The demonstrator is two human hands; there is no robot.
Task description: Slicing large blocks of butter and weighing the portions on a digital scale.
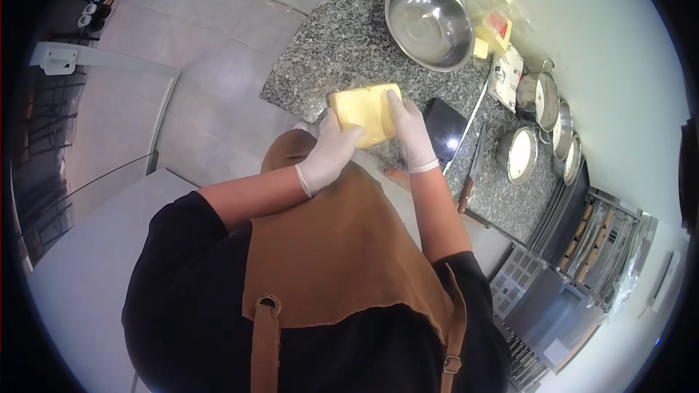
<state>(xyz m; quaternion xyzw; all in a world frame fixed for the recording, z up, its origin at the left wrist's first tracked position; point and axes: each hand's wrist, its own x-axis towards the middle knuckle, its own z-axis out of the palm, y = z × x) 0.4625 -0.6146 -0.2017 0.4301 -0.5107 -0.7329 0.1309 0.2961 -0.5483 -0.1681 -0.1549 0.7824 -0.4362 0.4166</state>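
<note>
Both of my hands wear whitish gloves and hold a pale yellow block, wrapped in clear film, in front of my apron. The block [365, 112] looks like butter or cheese. My left hand [330, 147] grips its lower left side, thumb across the near edge. On the right side is my right hand [410, 130], its thumb lying on the block's upper face. Just right of that hand a black flat object [445, 124], perhaps a scale, lies on the granite counter [311, 60]. Beyond it rests a knife with a wooden handle [467, 194].
A large steel bowl [428, 24] stands at the counter's far side, beside a small yellow piece [480, 48] and a printed packet [507, 79]. Several steel pots, one with white contents [521, 155], line the wall side. Dark trays [562, 218] and a metal rack [606, 245] are at the right.
</note>
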